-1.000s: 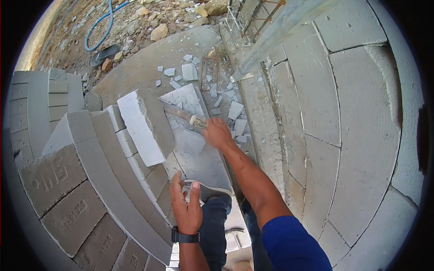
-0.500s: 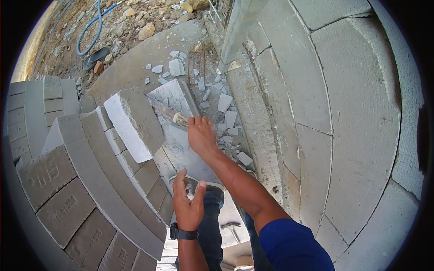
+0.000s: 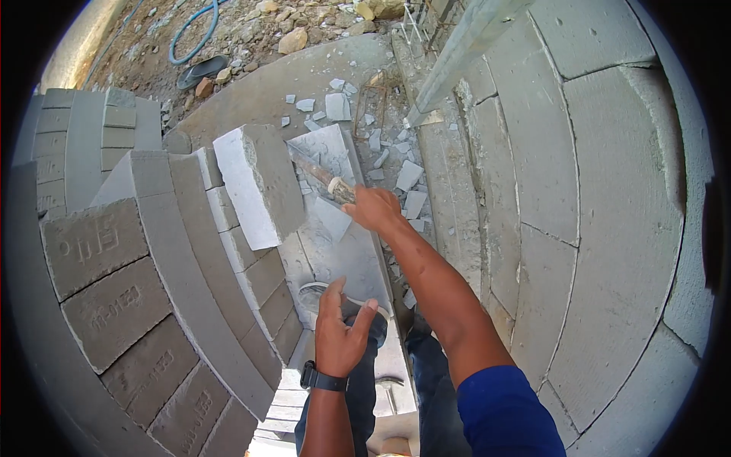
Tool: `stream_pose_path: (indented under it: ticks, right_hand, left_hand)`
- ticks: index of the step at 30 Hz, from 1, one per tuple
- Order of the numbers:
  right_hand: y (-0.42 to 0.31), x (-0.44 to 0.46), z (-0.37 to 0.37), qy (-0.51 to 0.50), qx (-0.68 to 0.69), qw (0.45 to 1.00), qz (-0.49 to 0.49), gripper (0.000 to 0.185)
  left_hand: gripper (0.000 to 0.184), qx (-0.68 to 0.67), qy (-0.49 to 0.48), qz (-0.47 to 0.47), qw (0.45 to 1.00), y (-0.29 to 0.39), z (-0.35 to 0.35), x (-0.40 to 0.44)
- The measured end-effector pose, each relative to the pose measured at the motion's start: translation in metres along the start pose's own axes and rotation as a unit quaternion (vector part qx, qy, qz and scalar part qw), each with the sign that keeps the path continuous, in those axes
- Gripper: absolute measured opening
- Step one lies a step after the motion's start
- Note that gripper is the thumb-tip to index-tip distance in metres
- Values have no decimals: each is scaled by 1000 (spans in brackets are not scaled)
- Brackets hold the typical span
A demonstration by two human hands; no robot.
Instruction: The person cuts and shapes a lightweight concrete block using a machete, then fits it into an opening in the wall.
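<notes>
My right hand [image 3: 375, 209] is closed around the light wooden-looking handle of a bladed hand tool [image 3: 336, 185]. The tool's narrow brownish blade points up and left, low over a dusty board [image 3: 335, 263], close beside a large light grey block [image 3: 255, 186]. Just below the handle lies a broken flat white piece [image 3: 330, 219]. My left hand [image 3: 340, 331] is held above my shoe and the board's near end, thumb and fingers apart, with nothing in it. A dark watch sits on that wrist.
Several stacked grey blocks [image 3: 114, 305] rise on the left. A block wall [image 3: 609, 221] runs along the right, with a metal post [image 3: 457, 65] near it. Broken white pieces [image 3: 409, 176] litter the ground. A hammer [image 3: 391, 388] lies between my legs. A blue hose [image 3: 179, 53] is beyond.
The view has shifted, so the scene appears farther right and mostly higher. My right hand keeps hold of the bladed tool beside the block. My left hand stays open.
</notes>
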State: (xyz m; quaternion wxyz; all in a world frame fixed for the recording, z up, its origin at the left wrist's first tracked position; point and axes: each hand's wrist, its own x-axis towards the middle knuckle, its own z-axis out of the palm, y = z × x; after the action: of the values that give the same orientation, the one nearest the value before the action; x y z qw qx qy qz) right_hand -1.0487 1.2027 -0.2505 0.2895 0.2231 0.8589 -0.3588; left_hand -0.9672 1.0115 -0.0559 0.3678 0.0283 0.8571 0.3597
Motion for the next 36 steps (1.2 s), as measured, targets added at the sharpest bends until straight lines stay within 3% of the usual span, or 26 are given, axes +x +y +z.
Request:
stream_pose_path:
  ticks: [3, 7, 12, 16, 19, 22, 26, 29, 31, 36]
  right_hand:
    - [13, 4, 0, -12, 49, 998, -30, 52]
    - [57, -12, 7, 29, 8, 998, -51, 52]
    - [61, -51, 34, 7, 115, 993, -1, 55]
    - [41, -64, 37, 59, 20, 998, 7, 55]
    - [66, -68, 35, 96, -82, 992, -5, 47]
    - [71, -72, 22, 130, -84, 988, -24, 43]
    - [60, -83, 12, 66, -82, 994, 13, 43]
    - [117, -82, 47, 30, -94, 993, 69, 42]
    - [152, -109, 63, 29, -46, 994, 94, 43]
    - [148, -218, 90, 140, -14, 987, 82, 38]
  left_hand:
    - [70, -32, 27, -35, 999, -14, -5, 2]
    - [70, -32, 39, -20, 999, -23, -12, 0]
    - [71, -41, 47, 4, 998, -18, -23, 2]
    - [72, -57, 71, 0, 996, -27, -33, 6]
    - [72, -60, 69, -13, 996, -23, -42, 6]
    - [72, -82, 84, 0, 993, -29, -48, 10]
    - [72, -84, 72, -16, 994, -25, -52, 12]
    - [73, -99, 69, -5, 993, -26, -49, 14]
    - [73, -97, 66, -3, 993, -26, -49, 15]
    - [75, -86, 61, -11, 994, -22, -51, 15]
